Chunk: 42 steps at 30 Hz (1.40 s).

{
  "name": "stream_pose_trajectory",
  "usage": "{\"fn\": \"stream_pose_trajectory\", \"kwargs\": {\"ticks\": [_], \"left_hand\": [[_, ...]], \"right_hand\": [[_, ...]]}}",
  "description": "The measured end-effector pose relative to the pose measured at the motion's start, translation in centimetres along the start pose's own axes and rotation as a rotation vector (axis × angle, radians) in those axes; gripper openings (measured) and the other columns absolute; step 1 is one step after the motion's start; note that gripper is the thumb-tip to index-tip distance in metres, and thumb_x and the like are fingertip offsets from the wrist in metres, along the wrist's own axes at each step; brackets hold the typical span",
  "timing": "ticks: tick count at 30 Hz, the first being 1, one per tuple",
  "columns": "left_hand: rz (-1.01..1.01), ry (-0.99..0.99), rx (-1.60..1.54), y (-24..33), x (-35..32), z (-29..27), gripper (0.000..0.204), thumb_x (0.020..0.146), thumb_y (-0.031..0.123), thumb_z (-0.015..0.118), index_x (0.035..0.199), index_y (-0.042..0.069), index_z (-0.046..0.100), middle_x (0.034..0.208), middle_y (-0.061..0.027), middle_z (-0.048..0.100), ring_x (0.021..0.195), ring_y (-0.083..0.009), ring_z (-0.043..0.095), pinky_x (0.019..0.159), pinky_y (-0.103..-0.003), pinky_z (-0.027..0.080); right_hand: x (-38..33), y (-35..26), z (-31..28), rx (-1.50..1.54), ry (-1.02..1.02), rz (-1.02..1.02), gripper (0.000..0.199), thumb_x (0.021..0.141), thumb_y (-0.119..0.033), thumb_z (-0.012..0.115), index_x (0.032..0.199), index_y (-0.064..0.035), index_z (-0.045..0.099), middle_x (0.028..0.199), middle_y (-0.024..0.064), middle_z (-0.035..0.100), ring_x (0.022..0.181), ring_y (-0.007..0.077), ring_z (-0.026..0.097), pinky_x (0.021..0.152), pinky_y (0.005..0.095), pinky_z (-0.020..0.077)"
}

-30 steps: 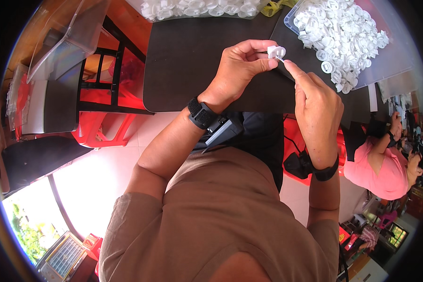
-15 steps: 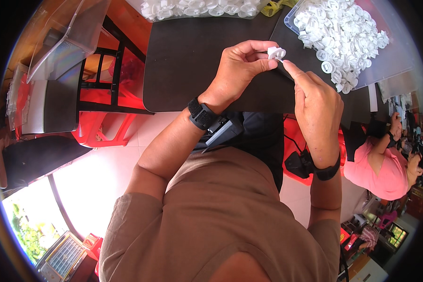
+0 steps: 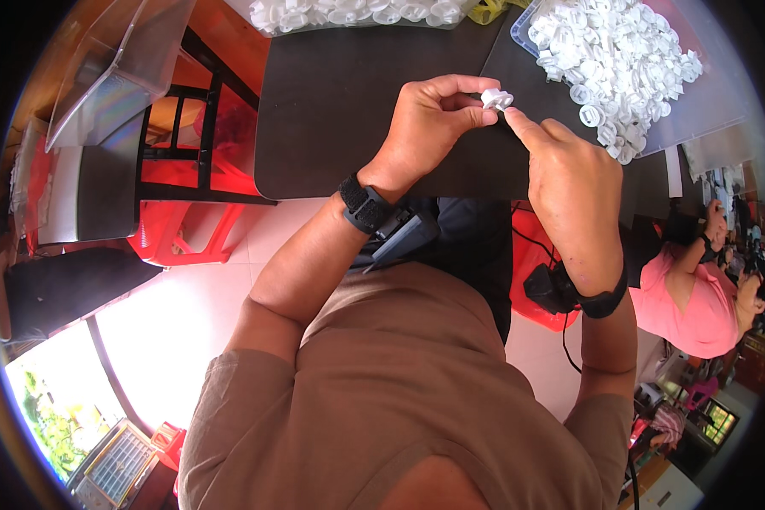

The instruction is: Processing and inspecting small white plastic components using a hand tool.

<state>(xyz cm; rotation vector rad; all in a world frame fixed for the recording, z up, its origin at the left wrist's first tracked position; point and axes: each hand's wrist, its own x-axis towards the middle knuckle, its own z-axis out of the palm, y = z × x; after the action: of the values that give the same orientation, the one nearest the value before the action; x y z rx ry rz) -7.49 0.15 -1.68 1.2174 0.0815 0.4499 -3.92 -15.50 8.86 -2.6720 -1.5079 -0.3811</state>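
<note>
My left hand (image 3: pixel 433 119) pinches a small white plastic piece (image 3: pixel 496 99) between thumb and fingertips, above the dark table (image 3: pixel 357 93). The piece is round-edged and raised in the middle. Coming in from the right, my right hand (image 3: pixel 574 187) has its index finger stretched to the lower edge of that piece, with the other fingers curled under. A thin pale tip showed by this finger a moment earlier; now whatever the curled fingers hold is hidden. To the right of my hands lies a heap of similar white pieces (image 3: pixel 612 68).
The heap spreads over a clear plastic tray (image 3: pixel 697 136). At the far edge stands a clear container of more white pieces (image 3: pixel 357 15), beside a yellow bag (image 3: pixel 489 10). A red stool (image 3: pixel 183 234) is at left. Another person in pink (image 3: pixel 684 293) works at far right.
The white piece has tilted in my left fingertips and shifted slightly left. My right forearm has swung outward to the right, while its index fingertip has moved slightly left along with the piece.
</note>
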Motion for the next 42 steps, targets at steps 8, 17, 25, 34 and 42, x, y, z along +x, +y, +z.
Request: {"fn": "stream_pose_trajectory", "kwargs": {"ticks": [8,17,25,34,42], "left_hand": [[-0.071,-0.023,0.105,0.2,-0.2,-0.2,0.028,0.083,-0.002,0.067,0.111,0.001,0.066,0.097,-0.0073,0.069,0.086,-0.0091,0.064,0.078,-0.022,0.052],[-0.080,-0.122,-0.189,1.4,-0.2,-1.3,0.032,0.085,0.000,0.066,0.117,0.004,0.063,0.110,-0.0100,0.066,0.095,-0.0133,0.063,0.082,-0.024,0.053],[-0.071,-0.194,-0.529,5.5,0.1,-1.5,0.033,0.089,0.001,0.061,0.121,0.005,0.058,0.123,-0.0129,0.058,0.103,-0.0187,0.063,0.090,-0.026,0.054],[-0.033,-0.229,-0.571,6.2,1.7,-0.5,0.036,0.089,0.002,0.062,0.124,0.004,0.055,0.122,-0.0113,0.059,0.103,-0.0176,0.062,0.089,-0.026,0.054],[0.012,-0.195,-0.583,7.7,2.8,-0.5,0.033,0.089,0.004,0.062,0.122,0.003,0.057,0.113,-0.0090,0.063,0.101,-0.0189,0.063,0.088,-0.026,0.055]], "right_hand": [[0.6,1.0,0.4,-0.057,-0.026,-0.104,0.029,0.079,-0.006,0.057,0.106,-0.0121,0.067,0.070,0.0071,0.060,0.061,0.0270,0.063,0.053,0.0380,0.0485],[0.0,3.1,-0.4,0.448,0.150,-0.103,0.034,0.082,-0.005,0.060,0.115,-0.0131,0.065,0.083,0.0142,0.066,0.066,0.0304,0.063,0.058,0.0372,0.0487],[-2.3,6.7,4.5,0.852,0.222,0.376,0.035,0.084,-0.005,0.065,0.118,-0.0081,0.064,0.065,-0.0019,0.053,0.061,0.0042,0.045,0.057,0.0226,0.0403],[-1.8,12.2,7.7,0.273,0.288,0.446,0.034,0.083,-0.015,0.066,0.117,-0.0115,0.064,0.091,0.0144,0.065,0.084,0.0318,0.063,0.076,0.0413,0.0480],[0.2,13.5,8.2,0.001,0.224,0.413,0.031,0.083,-0.017,0.066,0.113,-0.0106,0.064,0.101,0.0132,0.061,0.092,0.0350,0.061,0.077,0.0435,0.0487]]}}
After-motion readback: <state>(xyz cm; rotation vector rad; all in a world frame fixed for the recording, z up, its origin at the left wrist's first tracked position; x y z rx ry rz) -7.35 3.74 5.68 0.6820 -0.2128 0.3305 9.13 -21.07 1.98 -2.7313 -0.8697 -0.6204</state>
